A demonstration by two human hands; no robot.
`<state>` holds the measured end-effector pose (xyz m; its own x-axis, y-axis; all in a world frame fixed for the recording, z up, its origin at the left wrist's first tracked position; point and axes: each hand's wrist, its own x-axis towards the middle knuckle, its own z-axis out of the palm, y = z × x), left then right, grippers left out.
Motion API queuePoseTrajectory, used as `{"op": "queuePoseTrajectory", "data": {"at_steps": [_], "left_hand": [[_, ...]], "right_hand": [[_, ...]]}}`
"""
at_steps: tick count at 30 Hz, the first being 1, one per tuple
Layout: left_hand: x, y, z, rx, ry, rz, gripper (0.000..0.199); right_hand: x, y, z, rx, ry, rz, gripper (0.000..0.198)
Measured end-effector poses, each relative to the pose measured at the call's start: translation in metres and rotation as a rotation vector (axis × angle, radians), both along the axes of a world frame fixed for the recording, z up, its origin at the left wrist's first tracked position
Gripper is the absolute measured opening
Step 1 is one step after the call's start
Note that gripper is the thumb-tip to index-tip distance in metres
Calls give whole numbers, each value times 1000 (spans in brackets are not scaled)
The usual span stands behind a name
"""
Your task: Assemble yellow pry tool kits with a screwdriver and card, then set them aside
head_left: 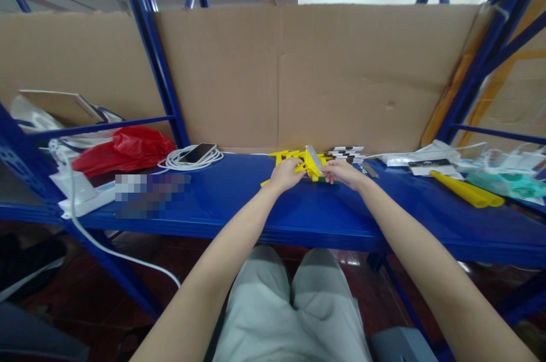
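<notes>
My left hand (286,175) is closed around the handle of a yellow scraper (313,169) with a wide, flat grey edge facing up and right. Fingers of my right hand (342,173) are bent and pinched at that grey edge; whether they hold a separate small piece I cannot make out. More yellow scrapers (281,154) lie just behind my left hand, against the cardboard. Behind my right hand is a stack of black-and-white packets (346,153). A thin dark strip (369,170) lies right of the right hand. Something green shows partly beneath the hands.
The blue shelf top (230,208) backs onto a cardboard panel (333,72). Left are a phone (198,153) on coiled white cable, a red plastic bag (128,149) and a white power strip (91,200). Right are yellow rolled sheets (467,190) and a green bag (505,183).
</notes>
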<state>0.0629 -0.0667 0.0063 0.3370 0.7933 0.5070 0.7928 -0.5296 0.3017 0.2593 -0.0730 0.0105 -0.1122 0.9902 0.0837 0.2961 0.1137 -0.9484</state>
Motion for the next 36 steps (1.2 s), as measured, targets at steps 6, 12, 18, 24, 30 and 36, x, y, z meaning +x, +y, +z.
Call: {"op": "queuePoseTrajectory", "data": {"at_steps": [6, 12, 18, 24, 30, 36], "left_hand": [[0, -2, 0, 15, 2, -35, 31], [0, -2, 1, 18, 1, -30, 31], [0, -1, 0, 25, -3, -42, 30], [0, -2, 1, 25, -16, -39, 29], [1, -5, 2, 15, -10, -24, 30], [1, -7, 2, 37, 3, 6, 30]], "right_hand": [[2, 1, -2, -11, -4, 50, 25], [0, -3, -1, -75, 18, 88, 22], [0, -5, 0, -73, 59, 121, 17], [4, -2, -3, -67, 94, 179, 22], [3, 0, -5, -55, 111, 181, 24], [-1, -2, -6, -27, 147, 159, 26]]}}
